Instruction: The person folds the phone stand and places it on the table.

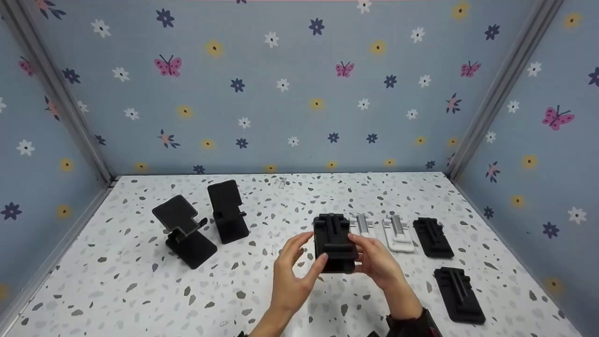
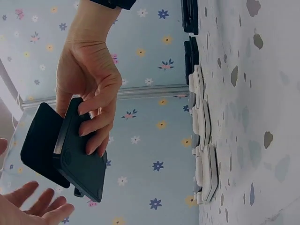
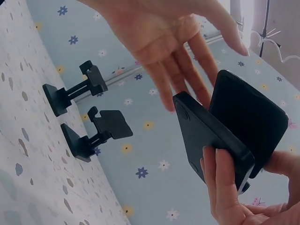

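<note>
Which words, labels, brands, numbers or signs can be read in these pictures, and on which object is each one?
None: I see no readable text on the black stand held in the right hand, the other black stands or the white stands.
The walls show only printed flowers and butterflies.

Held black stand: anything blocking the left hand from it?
Nothing visible stands between the left hand and the held black stand; the right hand grips the stand from the opposite side.
</note>
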Motion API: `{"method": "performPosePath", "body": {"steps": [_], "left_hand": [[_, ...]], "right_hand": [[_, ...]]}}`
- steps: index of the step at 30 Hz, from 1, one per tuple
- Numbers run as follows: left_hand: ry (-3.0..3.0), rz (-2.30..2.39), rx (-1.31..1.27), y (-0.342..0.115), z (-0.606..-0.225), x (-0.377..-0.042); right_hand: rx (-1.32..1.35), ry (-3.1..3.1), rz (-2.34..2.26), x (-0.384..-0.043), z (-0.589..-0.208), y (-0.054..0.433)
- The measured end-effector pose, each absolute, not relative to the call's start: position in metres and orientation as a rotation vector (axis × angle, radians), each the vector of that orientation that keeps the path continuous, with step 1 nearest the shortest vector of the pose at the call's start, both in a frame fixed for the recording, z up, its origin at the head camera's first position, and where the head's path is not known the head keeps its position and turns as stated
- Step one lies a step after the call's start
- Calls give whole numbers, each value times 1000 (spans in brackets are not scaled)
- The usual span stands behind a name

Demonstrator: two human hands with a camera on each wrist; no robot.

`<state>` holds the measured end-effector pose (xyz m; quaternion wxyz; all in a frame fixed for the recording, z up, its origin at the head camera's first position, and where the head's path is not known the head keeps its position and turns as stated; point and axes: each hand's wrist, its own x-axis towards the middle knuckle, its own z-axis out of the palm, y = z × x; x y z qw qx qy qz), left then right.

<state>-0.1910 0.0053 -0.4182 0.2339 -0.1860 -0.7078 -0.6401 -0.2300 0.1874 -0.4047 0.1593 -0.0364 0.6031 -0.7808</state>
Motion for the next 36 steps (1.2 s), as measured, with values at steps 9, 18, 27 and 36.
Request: {"method": "performPosePath", "body": {"steps": [9, 18, 27, 36], "left_hand": [[-2119, -2300, -329, 4, -419, -194], [-1991, -2562, -328, 1, -418, -196], [-1976, -2551, -353, -1, -425, -196], [-2106, -2460, -387, -2, -434, -197]], "right_hand": [[-124, 1715, -2245, -228, -402, 184], [-154, 1746, -2235, -231, -406, 184], [-163, 1781, -2188, -232, -415, 181], [-178, 1865, -2106, -231, -426, 185]]}}
